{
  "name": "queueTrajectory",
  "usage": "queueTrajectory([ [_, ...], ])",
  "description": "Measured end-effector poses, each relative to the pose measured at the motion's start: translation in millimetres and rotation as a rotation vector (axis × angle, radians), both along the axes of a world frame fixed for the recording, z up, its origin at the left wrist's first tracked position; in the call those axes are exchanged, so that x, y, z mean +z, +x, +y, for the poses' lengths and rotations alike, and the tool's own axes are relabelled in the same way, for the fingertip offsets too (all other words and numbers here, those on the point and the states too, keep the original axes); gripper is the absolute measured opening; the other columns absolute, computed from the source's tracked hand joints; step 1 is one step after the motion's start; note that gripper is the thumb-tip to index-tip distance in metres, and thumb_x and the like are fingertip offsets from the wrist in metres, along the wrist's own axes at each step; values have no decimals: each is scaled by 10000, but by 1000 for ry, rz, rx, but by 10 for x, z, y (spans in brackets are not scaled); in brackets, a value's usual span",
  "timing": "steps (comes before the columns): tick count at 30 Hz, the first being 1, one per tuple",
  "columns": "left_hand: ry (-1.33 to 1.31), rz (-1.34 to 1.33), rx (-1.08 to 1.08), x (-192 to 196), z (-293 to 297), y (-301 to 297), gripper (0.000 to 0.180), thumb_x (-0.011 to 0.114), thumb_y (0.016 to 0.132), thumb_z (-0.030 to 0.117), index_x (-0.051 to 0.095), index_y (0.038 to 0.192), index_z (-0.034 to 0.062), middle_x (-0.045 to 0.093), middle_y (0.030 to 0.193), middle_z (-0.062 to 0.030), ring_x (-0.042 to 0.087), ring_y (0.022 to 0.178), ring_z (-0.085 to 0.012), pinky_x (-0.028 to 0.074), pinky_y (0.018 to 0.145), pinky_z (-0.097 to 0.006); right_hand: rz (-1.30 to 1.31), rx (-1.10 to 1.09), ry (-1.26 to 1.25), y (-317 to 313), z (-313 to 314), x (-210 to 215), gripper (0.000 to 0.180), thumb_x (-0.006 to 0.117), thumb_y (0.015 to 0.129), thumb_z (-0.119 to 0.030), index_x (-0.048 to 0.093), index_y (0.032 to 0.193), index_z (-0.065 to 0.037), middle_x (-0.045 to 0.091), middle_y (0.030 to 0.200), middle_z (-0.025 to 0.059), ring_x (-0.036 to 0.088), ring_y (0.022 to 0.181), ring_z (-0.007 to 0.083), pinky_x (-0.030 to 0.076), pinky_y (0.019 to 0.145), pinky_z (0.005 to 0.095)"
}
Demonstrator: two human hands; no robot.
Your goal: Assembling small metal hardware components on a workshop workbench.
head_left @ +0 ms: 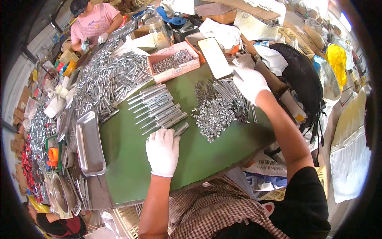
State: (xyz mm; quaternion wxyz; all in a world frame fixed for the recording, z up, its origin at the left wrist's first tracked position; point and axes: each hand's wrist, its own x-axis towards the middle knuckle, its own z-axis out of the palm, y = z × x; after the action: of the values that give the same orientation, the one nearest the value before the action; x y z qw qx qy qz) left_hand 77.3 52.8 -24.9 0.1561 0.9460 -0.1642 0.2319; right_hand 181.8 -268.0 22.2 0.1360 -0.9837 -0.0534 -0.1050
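On the green work surface (131, 175) lies a row of silver metal tubes (157, 105), thin pins sticking out of their left ends. My white-gloved left hand (162, 152) is closed round the nearest metal tube (182, 129) at the row's front end; its fingertips are partly hidden. Over to the right, my gloved right hand (251, 84) reaches over the upper ends of a bundle of long thin metal rods (230, 91). Its fingers are bent together, and what they hold is hidden. Beside the rods is a pile of small shiny metal pieces (215, 117).
A phone (215, 57) with a bright screen leans behind the rods. Small parts fill a pink box (173, 61). Loose metal tubes form a large heap (111, 73) at the left, above a steel tray (90, 145). A black bag (298, 73) sits right. Another person (95, 24) works far left.
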Motion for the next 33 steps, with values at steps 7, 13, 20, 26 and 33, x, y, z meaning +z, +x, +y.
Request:
queueTrajectory([
  [7, -66, -63, -61, -128, 85, 37, 209, 732, 770, 134, 599, 927, 99, 586, 888, -92, 570, 806, -315, 465, 711, -444, 817, 430, 306, -2050, 775, -298, 441, 548, 916, -474, 672, 983, -56, 699, 951, 181, 674, 876, 369, 531, 814, 444],
  [13, -91, -99, -111, -148, 42, 83, 153, 730, 787, 163, 635, 875, 82, 613, 857, -107, 584, 802, -327, 472, 716, -443, 561, 3, 46, -2478, 1017, -1252, 408, 596, 903, -412, 589, 1097, -53, 687, 956, 195, 669, 892, 380, 527, 775, 491],
  [20, -71, -81, -119, -193, 85, 63, 173, 708, 815, 246, 651, 907, 110, 624, 890, -91, 602, 840, -307, 490, 730, -442, 495, 21, -23, -2495, 1266, -1405, 309, 556, 917, -314, 587, 1115, -79, 687, 957, 168, 671, 868, 372, 526, 769, 490],
  [26, -85, -79, -108, -241, 140, 59, 175, 726, 802, 226, 654, 883, 89, 643, 890, -108, 598, 843, -326, 487, 768, -435, 532, -8, -28, -2425, 1372, -1314, 326, 543, 915, -289, 583, 1110, -31, 675, 1061, 192, 678, 924, 368, 549, 785, 477],
  [33, -69, -75, -119, -211, 108, 74, 167, 704, 817, 237, 654, 892, 96, 633, 876, -103, 602, 837, -316, 489, 747, -438, 544, 82, -60, -2459, 1461, -1471, 333, 548, 916, -292, 605, 1123, -38, 667, 1087, 185, 681, 914, 371, 560, 775, 470],
])
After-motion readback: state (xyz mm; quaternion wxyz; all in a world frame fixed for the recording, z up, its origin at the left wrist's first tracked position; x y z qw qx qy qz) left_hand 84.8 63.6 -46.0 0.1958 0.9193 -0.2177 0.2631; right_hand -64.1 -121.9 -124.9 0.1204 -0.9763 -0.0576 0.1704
